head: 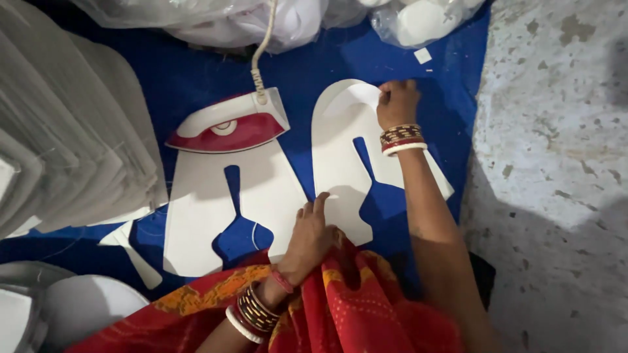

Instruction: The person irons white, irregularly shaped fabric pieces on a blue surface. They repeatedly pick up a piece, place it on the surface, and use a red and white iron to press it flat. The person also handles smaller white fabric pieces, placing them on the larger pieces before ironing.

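Two white arch-shaped cut pieces lie on a blue cloth (196, 72). My right hand (396, 103) pinches the curled top edge of the right piece (340, 157). My left hand (311, 234) rests flat, fingers spread, on that piece's lower left leg, next to the left piece (196, 196). A red and white electric iron (229, 124) sits on the top of the left piece, its cord (263, 46) running away upward. Both wrists wear bangles.
A tall stack of white cut pieces (72, 131) fills the left side. Clear plastic bags with white pieces (418, 19) lie at the top. Round white pieces (85, 307) sit at the bottom left. Bare concrete floor (562, 163) lies to the right. Red and orange cloth (353, 307) covers my lap.
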